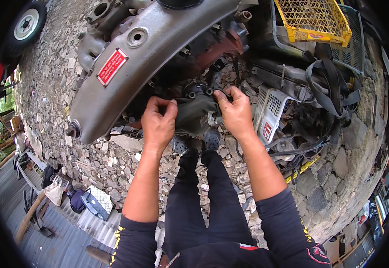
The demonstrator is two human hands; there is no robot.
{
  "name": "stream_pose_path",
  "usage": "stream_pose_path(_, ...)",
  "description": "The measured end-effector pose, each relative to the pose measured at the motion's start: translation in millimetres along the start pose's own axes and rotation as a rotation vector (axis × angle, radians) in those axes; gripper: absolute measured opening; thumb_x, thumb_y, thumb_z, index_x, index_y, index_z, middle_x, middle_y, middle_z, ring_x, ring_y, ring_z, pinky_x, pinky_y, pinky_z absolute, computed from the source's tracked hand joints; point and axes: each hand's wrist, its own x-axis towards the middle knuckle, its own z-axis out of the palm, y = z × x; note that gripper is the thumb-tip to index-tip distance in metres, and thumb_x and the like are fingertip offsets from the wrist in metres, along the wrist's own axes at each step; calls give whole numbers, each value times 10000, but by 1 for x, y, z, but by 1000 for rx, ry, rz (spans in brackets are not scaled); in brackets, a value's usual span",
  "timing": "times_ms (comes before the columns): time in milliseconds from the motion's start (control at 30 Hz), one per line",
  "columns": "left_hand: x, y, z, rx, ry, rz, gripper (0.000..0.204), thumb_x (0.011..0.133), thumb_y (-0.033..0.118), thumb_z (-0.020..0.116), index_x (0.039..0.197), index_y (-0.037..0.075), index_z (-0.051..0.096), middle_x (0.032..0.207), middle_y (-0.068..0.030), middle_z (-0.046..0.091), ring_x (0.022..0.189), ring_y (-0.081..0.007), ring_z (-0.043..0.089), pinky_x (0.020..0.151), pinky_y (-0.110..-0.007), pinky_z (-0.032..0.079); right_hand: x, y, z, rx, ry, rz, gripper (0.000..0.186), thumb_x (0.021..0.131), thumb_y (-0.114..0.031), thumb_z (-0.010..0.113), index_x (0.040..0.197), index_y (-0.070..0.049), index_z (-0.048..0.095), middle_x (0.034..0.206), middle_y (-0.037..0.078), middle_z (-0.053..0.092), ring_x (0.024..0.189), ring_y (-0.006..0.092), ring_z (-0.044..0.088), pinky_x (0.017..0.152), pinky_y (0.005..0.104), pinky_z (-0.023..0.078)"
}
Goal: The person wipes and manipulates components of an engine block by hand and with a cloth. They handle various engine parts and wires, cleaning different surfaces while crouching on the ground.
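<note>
The left hand [158, 124] has a narrow grip, thumb and finger pinched on a dark, cloth-like piece [195, 118], and the right hand [238, 114] is curled small by its other end, but I cannot tell if it holds on. The piece is between the hands, just on the near side of a round metal part [197, 88]. The job looks partway along: the piece is being handled, nothing looks finished, and I cannot tell how much is left.
</note>
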Motion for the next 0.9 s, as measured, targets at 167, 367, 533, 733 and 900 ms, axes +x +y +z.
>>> stream_pose_path(167, -29, 0, -9, -88, 1, 32, 215, 855, 180, 670, 840, -5, 562, 733, -84, 603, 697, -107, 516, 653, -274, 446, -39, 0, -19, -3, -46, -104, 303, 876, -239, 696, 784, 16, 559, 644, 82, 521, 625, 102, 449, 573, 288, 408)
stream_pose_path(367, -59, 7, -37, 1, -216, 2, 207, 840, 154, 682, 877, 0, 548, 802, -77, 612, 733, -116, 520, 674, -269, 451, -83, 12, -36, 4, -164, 12, 241, 897, -207, 671, 819, 9, 598, 714, 38, 565, 719, 73, 495, 650, 253, 425)
stream_pose_path(533, -56, 53, -48, 38, -609, 73, 322, 800, 124, 759, 1047, 26, 576, 919, -18, 592, 919, -101, 531, 847, -257, 429, -88, 15, -56, 255, -188, 155, 137, 929, -134, 607, 922, 3, 608, 833, -8, 582, 775, 73, 519, 707, 240, 437)
stream_pose_path(733, -7, 87, -35, 170, -306, 370, 130, 820, 69, 677, 922, 8, 627, 871, -100, 644, 855, -203, 628, 803, -311, 480, -62, -10, -43, 36, -287, -356, 194, 851, -81, 625, 1040, -39, 635, 910, 108, 619, 826, 239, 630, 755, 313, 499)
stream_pose_path(900, 34, 92, -4, 505, -197, 586, 132, 843, 102, 636, 952, 32, 662, 905, -155, 647, 866, -306, 638, 799, -375, 494, -29, -28, -33, -333, -240, -473, 250, 837, -199, 632, 1068, -108, 666, 938, 121, 617, 829, 347, 631, 705, 410, 525)
